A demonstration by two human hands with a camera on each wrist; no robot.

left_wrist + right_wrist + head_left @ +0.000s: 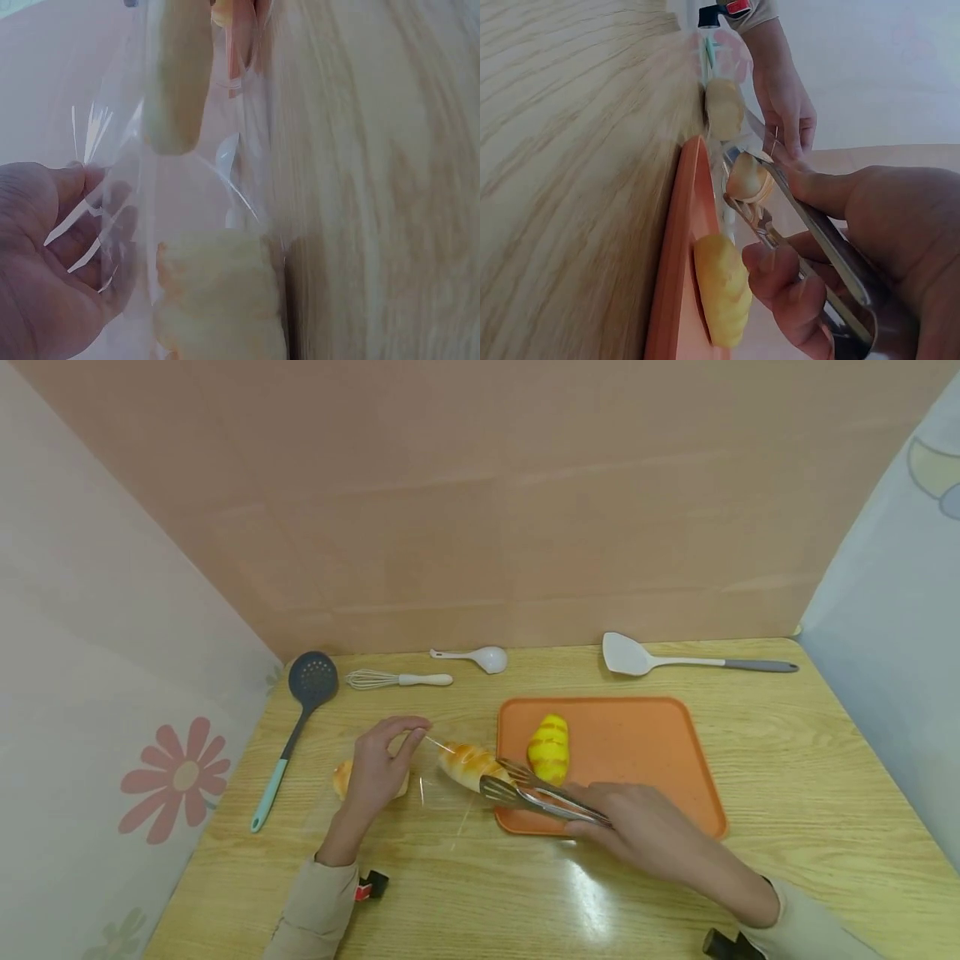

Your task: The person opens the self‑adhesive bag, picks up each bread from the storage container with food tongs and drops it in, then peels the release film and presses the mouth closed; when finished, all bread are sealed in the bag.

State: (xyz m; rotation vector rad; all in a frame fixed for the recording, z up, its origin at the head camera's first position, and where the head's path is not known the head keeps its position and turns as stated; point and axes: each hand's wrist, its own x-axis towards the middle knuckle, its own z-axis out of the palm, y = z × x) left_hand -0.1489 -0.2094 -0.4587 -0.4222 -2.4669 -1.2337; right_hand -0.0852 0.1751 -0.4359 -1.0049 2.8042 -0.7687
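Thumb and fingers of my left hand [382, 768] pinch the edge of a clear plastic bag [442, 793], which stretches to the right of them. A pale bread piece [221, 300] shows through the film in the left wrist view; in the head view that hand mostly covers it. My right hand [645, 827] grips metal tongs [558, 803], whose slotted ends hold a golden-brown bread roll [468, 764] by its right end. The roll points left and overlaps the bag beside the left hand. A yellow striped bread [549, 750] lies on the orange tray [637, 760], just behind the tongs.
A dark slotted skimmer [312, 681] lies at the left. Along the back are a whisk [397, 679], a white spoon [480, 658] and a white spatula [637, 658] with a grey handle. Walls stand behind and at both sides of the wooden table [465, 902].
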